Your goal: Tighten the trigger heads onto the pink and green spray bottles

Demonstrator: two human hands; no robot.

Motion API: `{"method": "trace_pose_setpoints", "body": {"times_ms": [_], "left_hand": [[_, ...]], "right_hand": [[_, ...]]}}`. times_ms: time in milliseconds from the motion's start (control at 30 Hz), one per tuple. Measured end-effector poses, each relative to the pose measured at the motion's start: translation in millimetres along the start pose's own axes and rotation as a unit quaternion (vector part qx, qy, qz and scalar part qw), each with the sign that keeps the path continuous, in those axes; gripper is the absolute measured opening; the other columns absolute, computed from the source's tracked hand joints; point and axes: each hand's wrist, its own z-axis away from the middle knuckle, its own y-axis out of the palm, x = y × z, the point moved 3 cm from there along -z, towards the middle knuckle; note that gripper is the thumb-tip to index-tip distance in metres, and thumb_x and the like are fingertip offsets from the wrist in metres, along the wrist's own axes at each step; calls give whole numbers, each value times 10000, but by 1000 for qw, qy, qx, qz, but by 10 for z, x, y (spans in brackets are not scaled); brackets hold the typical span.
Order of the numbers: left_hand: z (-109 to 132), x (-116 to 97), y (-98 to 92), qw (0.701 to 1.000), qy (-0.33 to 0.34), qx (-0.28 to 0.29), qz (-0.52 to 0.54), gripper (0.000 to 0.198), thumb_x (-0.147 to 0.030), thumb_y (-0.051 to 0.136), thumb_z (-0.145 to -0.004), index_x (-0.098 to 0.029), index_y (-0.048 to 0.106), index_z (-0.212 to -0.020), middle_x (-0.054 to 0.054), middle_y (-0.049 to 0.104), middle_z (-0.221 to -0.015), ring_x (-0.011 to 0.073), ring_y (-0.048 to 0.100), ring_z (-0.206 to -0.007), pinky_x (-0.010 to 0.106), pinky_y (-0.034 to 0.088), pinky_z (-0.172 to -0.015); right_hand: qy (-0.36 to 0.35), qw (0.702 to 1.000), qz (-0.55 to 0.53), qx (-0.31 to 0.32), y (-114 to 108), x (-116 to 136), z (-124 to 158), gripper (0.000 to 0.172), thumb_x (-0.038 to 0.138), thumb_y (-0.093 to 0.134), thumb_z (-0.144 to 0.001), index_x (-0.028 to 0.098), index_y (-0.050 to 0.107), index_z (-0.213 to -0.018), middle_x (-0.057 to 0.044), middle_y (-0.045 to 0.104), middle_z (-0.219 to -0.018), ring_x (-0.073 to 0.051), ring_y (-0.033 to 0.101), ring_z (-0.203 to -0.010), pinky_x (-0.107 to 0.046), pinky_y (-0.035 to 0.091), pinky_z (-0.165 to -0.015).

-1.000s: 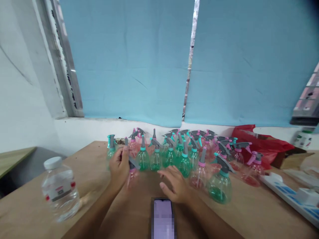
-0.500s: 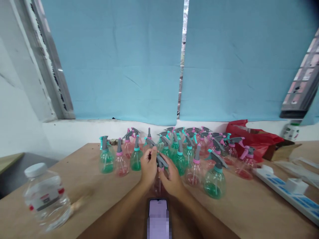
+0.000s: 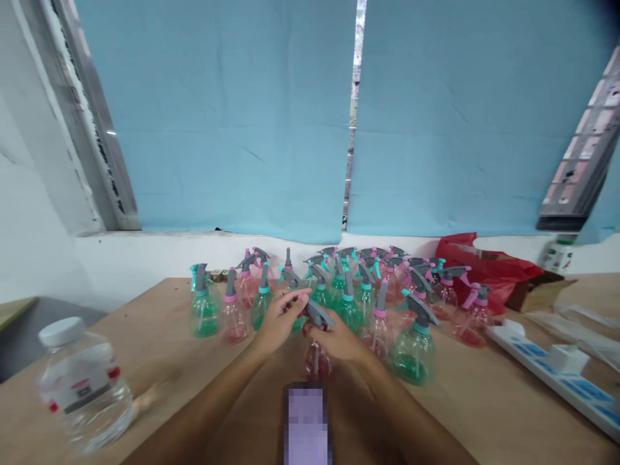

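Note:
A small clear pink spray bottle [image 3: 318,363] with a grey trigger head stands in front of me. My right hand [image 3: 336,339] is closed around its neck, just under the head. At the pink nozzle tip, the thumb and fingers of my left hand [image 3: 278,316] are pinched together. The head slopes down to the right; part of the neck is hidden by my fingers. Close by on the right are a green spray bottle [image 3: 413,354] with a teal collar and a pink one [image 3: 376,329]. Beyond my left hand is another green spray bottle [image 3: 261,303].
Several pink and green spray bottles crowd the wooden table [image 3: 169,361] toward the wall. A water bottle [image 3: 84,387] stands at left. A phone [image 3: 307,423] is nearest me. On the right lie a power strip [image 3: 552,374] and a red plastic bag [image 3: 494,271].
My left hand has shifted left and opened out from the bottle head to its nozzle tip. My right hand has moved slightly lower, uncovering more of the grey head and pink body.

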Motion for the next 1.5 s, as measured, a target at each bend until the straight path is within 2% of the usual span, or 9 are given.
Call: {"method": "trace_pose_setpoints", "body": {"times_ms": [100, 233, 467, 600, 700, 800, 967, 1100, 1500], "left_hand": [[58, 73, -112, 998, 2, 55, -5, 381, -513, 576, -908, -214, 718, -1096, 37, 692, -925, 209, 623, -865, 300, 485, -799], [187, 371, -242, 996, -35, 62, -57, 367, -535, 568, -897, -199, 700, -965, 7, 659, -817, 185, 582, -753, 267, 448, -698], [356, 821, -197, 983, -98, 136, -78, 487, -642, 509, -869, -175, 644, -843, -28, 562, -670, 135, 498, -580, 228, 381, -563], [461, 770, -127, 969, -30, 167, -182, 358, -483, 475, -942, -184, 669, -917, 28, 678, -829, 183, 606, -741, 266, 435, -680], [551, 704, -85, 935, 30, 177, -306, 249, -370, 497, -934, -207, 684, -961, 53, 706, -898, 224, 645, -840, 305, 450, -759], [601, 667, -69, 909, 63, 195, -364, 237, -341, 522, -915, -217, 676, -1046, 61, 705, -922, 241, 648, -860, 323, 460, -786], [612, 665, -122, 900, 87, 233, -357, 298, -378, 521, -932, -221, 655, -1147, 59, 687, -950, 239, 635, -875, 326, 469, -798], [623, 715, -158, 897, 107, 241, -354, 319, -391, 516, -951, -217, 644, -1186, 79, 679, -1022, 244, 627, -934, 334, 467, -819], [631, 725, -161, 894, 107, 250, -357, 337, -403, 502, -965, -220, 641, -1211, 97, 669, -1079, 268, 614, -1008, 368, 474, -868]], "right_hand": [[-4, 1000, -5, -24, -21, -30, 17, 309, 116, 550, -731, 222, 676, -992, 59, 591, -656, -111, 507, -570, -216, 395, -554], [-28, 997, -60, -31, -34, -86, -9, 301, 150, 574, -745, 231, 712, -1000, 26, 640, -715, -151, 606, -678, -263, 454, -663], [-16, 993, -120, -8, 26, -3, -17, 281, 184, 586, -725, 227, 718, -970, 10, 706, -781, -148, 638, -628, -273, 484, -679], [-6, 990, -139, -31, 53, 36, -6, 218, 183, 578, -697, 217, 709, -868, 38, 645, -644, -147, 615, -590, -258, 472, -617], [5, 982, -181, -54, 52, 28, 15, 107, 184, 598, -667, 203, 668, -745, 30, 637, -672, -147, 607, -589, -264, 482, -606], [15, 983, -179, -28, 54, 27, 43, 102, 185, 603, -687, 198, 675, -757, 23, 647, -673, -144, 604, -575, -271, 487, -625], [-12, 991, -134, 1, 36, 29, 71, 155, 237, 622, -787, 225, 706, -916, 17, 695, -771, -141, 637, -603, -282, 508, -683], [-27, 994, -106, -17, 39, -9, 68, 204, 258, 599, -833, 223, 708, -1002, -11, 709, -948, -125, 646, -613, -280, 518, -680], [-2, 991, -109, -78, 35, -76, 77, 165, 257, 611, -776, 219, 698, -911, 20, 679, -811, -144, 623, -609, -294, 504, -667]]}}
